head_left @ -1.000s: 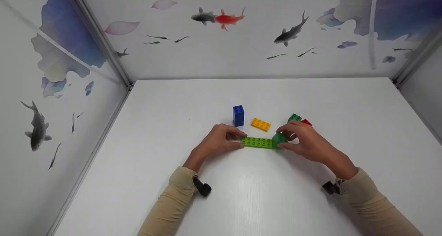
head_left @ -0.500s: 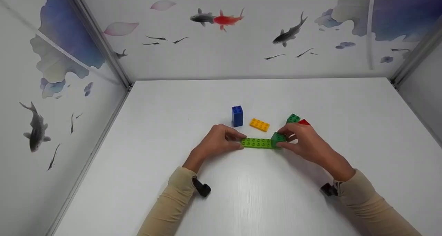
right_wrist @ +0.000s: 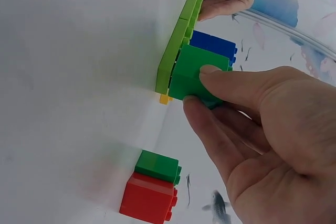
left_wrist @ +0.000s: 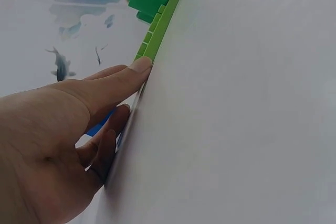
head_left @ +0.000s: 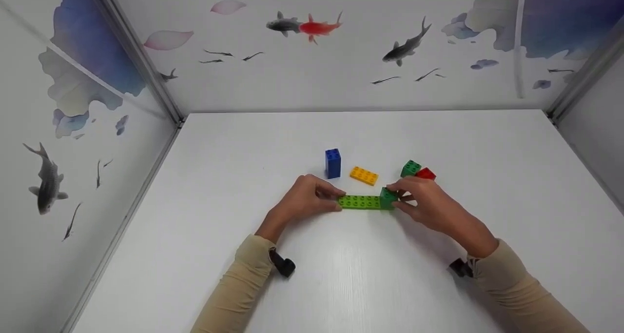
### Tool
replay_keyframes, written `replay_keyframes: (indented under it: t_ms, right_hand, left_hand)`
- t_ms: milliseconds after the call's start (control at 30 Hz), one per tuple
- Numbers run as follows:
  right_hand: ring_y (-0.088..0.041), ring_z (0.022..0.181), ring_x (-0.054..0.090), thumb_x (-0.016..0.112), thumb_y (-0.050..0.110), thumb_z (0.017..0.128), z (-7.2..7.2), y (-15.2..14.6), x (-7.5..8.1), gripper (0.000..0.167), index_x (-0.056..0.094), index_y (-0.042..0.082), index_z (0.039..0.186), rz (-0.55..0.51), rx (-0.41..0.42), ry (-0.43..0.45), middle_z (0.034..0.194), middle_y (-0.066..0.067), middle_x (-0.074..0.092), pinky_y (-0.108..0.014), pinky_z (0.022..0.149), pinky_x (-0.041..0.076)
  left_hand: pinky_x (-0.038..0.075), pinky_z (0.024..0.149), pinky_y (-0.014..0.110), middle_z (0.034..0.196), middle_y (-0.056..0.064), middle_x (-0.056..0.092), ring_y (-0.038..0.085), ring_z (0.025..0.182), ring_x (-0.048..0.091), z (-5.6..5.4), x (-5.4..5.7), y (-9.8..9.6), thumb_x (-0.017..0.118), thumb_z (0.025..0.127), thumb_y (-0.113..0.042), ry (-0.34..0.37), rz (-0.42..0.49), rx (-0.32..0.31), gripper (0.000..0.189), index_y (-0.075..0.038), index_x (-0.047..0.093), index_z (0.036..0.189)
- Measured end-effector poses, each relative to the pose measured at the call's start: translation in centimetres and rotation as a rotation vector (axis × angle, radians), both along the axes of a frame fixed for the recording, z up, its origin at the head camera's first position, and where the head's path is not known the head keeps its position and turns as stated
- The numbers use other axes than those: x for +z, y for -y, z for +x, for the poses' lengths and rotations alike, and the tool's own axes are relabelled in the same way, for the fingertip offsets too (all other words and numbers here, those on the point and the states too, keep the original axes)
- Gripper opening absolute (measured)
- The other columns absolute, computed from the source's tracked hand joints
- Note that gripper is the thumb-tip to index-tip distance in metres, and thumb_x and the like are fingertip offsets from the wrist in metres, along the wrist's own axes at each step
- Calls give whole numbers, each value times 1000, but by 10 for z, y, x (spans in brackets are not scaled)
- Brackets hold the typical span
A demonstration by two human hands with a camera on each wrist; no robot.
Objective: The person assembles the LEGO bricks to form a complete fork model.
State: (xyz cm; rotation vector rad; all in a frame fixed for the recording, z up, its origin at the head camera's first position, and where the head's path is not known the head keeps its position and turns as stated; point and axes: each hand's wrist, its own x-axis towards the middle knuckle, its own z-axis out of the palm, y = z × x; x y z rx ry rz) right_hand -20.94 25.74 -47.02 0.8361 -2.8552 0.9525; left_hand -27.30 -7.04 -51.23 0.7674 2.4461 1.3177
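My left hand (head_left: 308, 196) pinches the left end of a long light green building plate (head_left: 360, 202) lying on the table. The plate has a seam across its side in the right wrist view. At its right end a dark green building brick (head_left: 387, 199) stands on the studs. My right hand (right_wrist: 273, 129) pinches this brick between thumb and fingers, the thumb (right_wrist: 211, 70) flat against its side. In the left wrist view, the left thumb (left_wrist: 142, 64) presses the near edge of the plate, and the brick's underside is right at the studs.
Behind the plate stand a tall blue brick (head_left: 333, 164) and a flat yellow plate (head_left: 363, 175). Beyond my right hand, another green brick (head_left: 411, 168) sits against a red brick (head_left: 425, 174). White walls with painted fish enclose the table (head_left: 243, 143).
The right hand's fingers have shifted slightly on the dark green brick, which now looks squarer on the plate. The left hand keeps its hold. The whole view has drifted a little.
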Motion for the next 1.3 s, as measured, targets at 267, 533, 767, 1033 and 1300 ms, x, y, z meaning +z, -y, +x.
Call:
replay_keyframes:
  t_ms: [267, 533, 767, 1033, 1300]
  right_hand:
    - [-24, 102, 80, 85, -2, 90, 0, 3, -1, 41, 76, 3, 130, 39, -32, -29, 120, -10, 80, -42, 89, 66]
    - [-23, 102, 78, 89, 2, 87, 3, 4, -6, 42, 78, 5, 127, 110, -42, -162, 115, -8, 79, -43, 90, 66]
    - [-23, 107, 77, 90, 8, 88, 4, 2, -6, 44, 78, 9, 130, 145, -70, -138, 119, -7, 79, -45, 93, 65]
    - [-22, 107, 77, 90, 9, 88, 2, 0, -6, 44, 78, 9, 130, 128, -63, -130, 118, -6, 79, -44, 93, 66]
    - [-22, 107, 77, 88, 8, 90, 3, 0, -7, 45, 73, 7, 132, 125, -49, -112, 120, -8, 76, -43, 93, 66]
  left_hand:
    - [61, 85, 28, 108, -13, 82, 11, 95, 73, 0, 2, 3, 91, 89, -23, -8, -10, 6, 30, -26, 85, 118]
    - [59, 83, 28, 106, -15, 83, 8, 94, 71, -2, -1, 3, 92, 88, -25, -62, -13, -2, 29, -27, 86, 117]
    - [59, 81, 26, 106, -14, 83, 10, 91, 71, -1, -2, 2, 92, 88, -25, -34, 0, -3, 29, -27, 86, 117]
    - [61, 84, 27, 105, -14, 83, 10, 93, 73, 0, 0, 1, 91, 89, -22, -49, -11, -6, 29, -26, 85, 118]
    - [59, 81, 26, 106, -15, 83, 9, 92, 71, 1, 1, -1, 91, 89, -23, -28, -15, 3, 30, -27, 85, 118]
